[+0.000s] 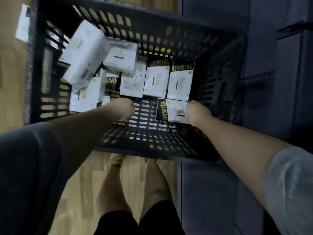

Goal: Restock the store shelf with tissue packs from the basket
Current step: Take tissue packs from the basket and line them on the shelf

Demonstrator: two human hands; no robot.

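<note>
Fingers (194, 106) of right hand (198, 112) gripping tissue pack (176, 111), arm reaching into basket (152, 31)

We see a light wooden floor (81, 180) under a dark grey cabinet (274, 68) on the right, with a blurred white paper (23, 22) lying at top left

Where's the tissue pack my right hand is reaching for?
In the head view, the tissue pack lies alone on the basket floor at right, under the right hand, just nearer than the row of packs.
</note>
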